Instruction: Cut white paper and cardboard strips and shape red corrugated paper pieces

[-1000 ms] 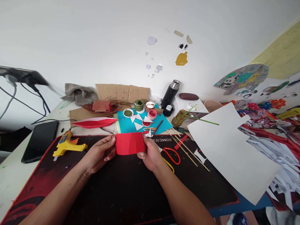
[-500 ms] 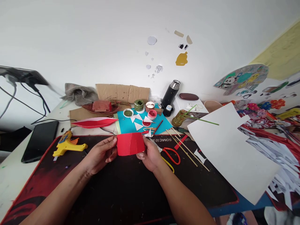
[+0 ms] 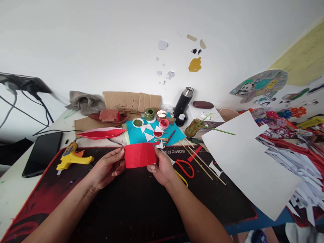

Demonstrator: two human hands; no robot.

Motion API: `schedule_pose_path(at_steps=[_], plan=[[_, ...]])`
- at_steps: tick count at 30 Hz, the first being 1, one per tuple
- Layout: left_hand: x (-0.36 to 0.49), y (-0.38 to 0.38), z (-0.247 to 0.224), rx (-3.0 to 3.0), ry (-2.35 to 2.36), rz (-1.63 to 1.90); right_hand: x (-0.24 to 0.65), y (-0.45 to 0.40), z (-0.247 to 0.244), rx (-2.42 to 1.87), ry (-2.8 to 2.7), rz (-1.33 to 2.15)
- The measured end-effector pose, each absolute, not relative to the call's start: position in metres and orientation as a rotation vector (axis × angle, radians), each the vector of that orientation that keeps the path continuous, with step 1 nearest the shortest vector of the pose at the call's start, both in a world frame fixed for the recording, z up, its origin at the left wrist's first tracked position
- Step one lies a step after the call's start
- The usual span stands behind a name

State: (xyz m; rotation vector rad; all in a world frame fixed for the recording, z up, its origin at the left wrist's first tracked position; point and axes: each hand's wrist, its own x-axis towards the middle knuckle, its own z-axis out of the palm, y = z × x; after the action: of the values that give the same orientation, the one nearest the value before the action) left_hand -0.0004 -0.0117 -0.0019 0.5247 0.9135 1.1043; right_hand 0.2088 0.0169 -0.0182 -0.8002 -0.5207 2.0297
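Red ridged sheet (image 3: 140,155), one, gripped at its side edges (a seam line runs down its face): fingers (image 3: 118,156) of left hand (image 3: 107,166) and right hand (image 3: 164,167) pinched nearly together on it, above the black mat (image 3: 121,209). Left of the fingers, one yellow glue gun (image 3: 73,158); right of them, scissors (image 3: 186,161) and thin sticks (image 3: 202,167); beyond them, white triangles (image 3: 149,137) on blue sheet (image 3: 135,136).

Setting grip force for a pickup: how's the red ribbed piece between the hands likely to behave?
The red ribbed piece is probably fairly stiff: held at its ends by the left hand and right hand, its middle shows no obvious sag. It looks like corrugated card, so likely light. That ribbed face might crease under a hard squeeze.
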Motion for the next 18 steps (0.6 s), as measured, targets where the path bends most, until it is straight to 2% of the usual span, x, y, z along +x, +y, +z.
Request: schedule_pose_path(at_steps=[18], plan=[[0.0005, -0.0119, -0.0040, 0.494, 0.904, 1.112, 0.2056, 0.0170, -0.0209, -0.828, -0.528, 2.056]])
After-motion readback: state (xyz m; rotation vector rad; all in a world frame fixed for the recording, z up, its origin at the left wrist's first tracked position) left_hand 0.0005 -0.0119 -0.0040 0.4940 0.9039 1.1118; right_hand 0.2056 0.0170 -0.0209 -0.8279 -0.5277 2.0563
